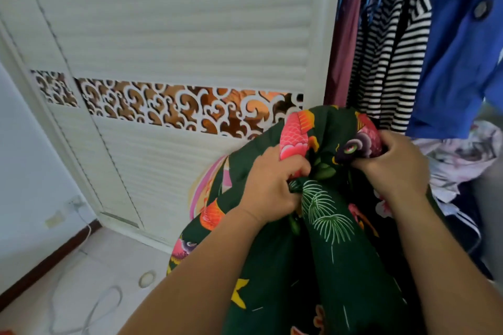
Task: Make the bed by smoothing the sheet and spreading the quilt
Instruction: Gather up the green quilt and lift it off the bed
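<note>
Both hands, the left hand (275, 182) and the right hand (394, 163), grip the bunched dark green quilt (332, 239) held up before the wardrobe (174, 43), seemingly gathering it; spreading calls for finding its edges.

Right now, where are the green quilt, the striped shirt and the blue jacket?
green quilt (334, 247): head view, dark fold below both hands.
striped shirt (394, 62): head view, hanging front panel.
blue jacket (457, 68): head view, hanging body, right of the stripes.
</note>
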